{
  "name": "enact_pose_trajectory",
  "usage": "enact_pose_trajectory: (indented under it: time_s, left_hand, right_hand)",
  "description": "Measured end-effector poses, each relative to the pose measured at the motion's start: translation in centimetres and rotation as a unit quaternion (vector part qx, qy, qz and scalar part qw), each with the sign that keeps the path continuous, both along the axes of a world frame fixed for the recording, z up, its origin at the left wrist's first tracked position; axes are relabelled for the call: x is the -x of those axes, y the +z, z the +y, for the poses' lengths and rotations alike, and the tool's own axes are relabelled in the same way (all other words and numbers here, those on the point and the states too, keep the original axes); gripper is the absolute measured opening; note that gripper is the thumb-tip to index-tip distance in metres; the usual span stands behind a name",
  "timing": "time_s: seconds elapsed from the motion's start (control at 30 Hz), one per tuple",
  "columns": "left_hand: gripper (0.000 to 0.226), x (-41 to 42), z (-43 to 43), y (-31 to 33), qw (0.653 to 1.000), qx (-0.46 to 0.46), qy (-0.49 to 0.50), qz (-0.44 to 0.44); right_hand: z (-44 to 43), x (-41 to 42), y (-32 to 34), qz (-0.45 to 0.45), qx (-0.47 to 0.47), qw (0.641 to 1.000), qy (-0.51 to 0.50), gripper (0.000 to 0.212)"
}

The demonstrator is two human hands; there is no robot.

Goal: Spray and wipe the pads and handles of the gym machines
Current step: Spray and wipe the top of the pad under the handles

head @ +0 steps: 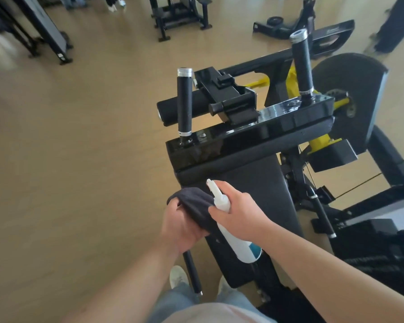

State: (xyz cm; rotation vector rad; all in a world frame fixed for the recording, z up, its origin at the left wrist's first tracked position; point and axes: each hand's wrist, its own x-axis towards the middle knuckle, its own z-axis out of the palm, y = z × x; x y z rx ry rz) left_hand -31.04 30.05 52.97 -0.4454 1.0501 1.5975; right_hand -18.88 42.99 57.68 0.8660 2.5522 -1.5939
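A black gym machine stands in front of me with a sloped black pad [250, 183]. Two upright black handles with silver end caps rise from its top bar, the left handle [184, 103] and the right handle [302, 64]. A black roller pad [170, 108] lies behind the left handle. My left hand [182, 227] grips a dark cloth [196, 203] at the pad's left edge. My right hand [236, 213] holds a white spray bottle [233, 236] with a teal label, nozzle pointing up and away over the pad.
A low black side handle [193, 273] sticks out below my left hand, near my shoes. Yellow machine parts [320, 141] and a black weight guard [350, 89] sit to the right. Other machines [180, 15] stand on the tan floor [79, 148] farther off.
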Motion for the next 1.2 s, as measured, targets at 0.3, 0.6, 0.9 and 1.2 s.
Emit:
enact_pose_trajectory:
  time_s: [0.3,0.6,0.9,1.2]
  left_hand:
    - [0.107,-0.5,-1.7,1.7,0.993,-0.104,-0.038,-0.03]
    - [0.115,-0.6,-2.6,1.1,0.982,-0.183,-0.034,-0.035]
    - [0.115,-0.9,-1.0,2.1,0.972,-0.226,-0.059,-0.019]
    - [0.092,-3.2,3.3,2.8,0.979,-0.177,-0.102,-0.027]
  right_hand:
    - [-0.1,-0.2,0.5,-0.003,-0.013,1.0,-0.003,0.045]
    - [-0.9,0.6,0.2,-0.02,-0.039,0.999,-0.032,0.015]
    - [0.7,-0.5,-0.3,-0.032,-0.025,0.994,-0.106,0.017]
    - [5.0,-3.1,0.2,-0.044,-0.062,0.986,-0.148,0.015]
